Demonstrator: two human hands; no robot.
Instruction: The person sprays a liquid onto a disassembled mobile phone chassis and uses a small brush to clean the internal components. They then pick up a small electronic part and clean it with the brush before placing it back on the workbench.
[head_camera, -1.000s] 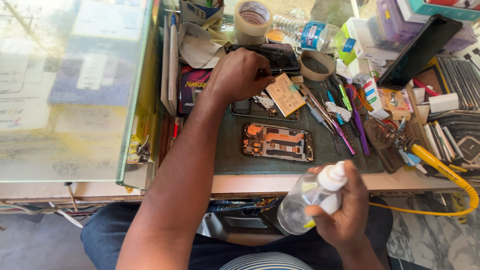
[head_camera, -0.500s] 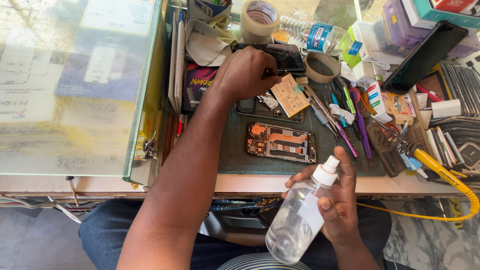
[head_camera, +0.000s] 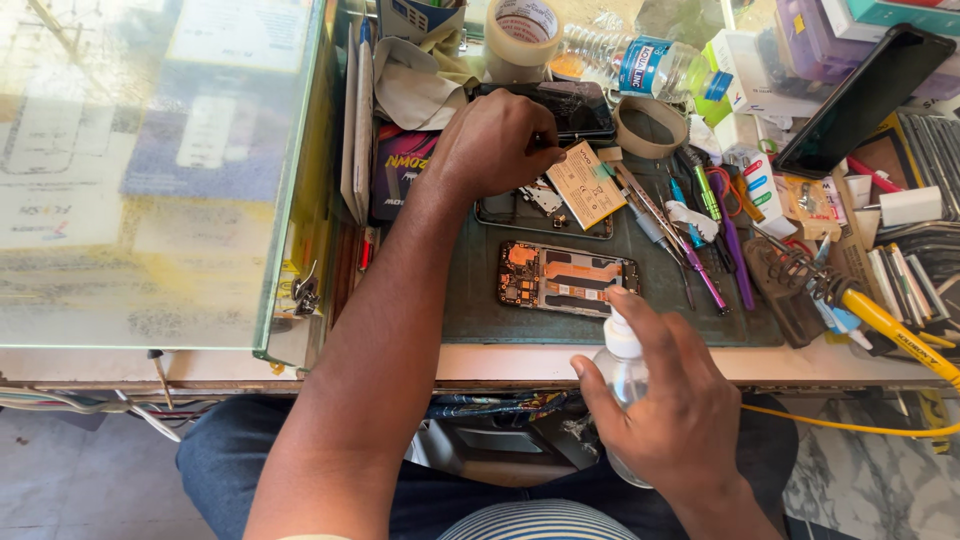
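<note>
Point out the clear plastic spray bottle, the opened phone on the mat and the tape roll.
Clear plastic spray bottle (head_camera: 622, 350): head view, white nozzle.
Opened phone body (head_camera: 566, 279): head view, exposed middle.
Beige tape roll (head_camera: 522, 32): head view, top rim.

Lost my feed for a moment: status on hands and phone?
Left hand reaching among parts behind opened phone. Right hand grips spray bottle beside it. Nothing between.

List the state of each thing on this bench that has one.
Opened phone: back off, circuit board exposed, flat on mat.
Spray bottle: upright, gripped by right hand.
Dark phone: screen off, leaning.
Left hand: closed, resting on a black phone.
</note>
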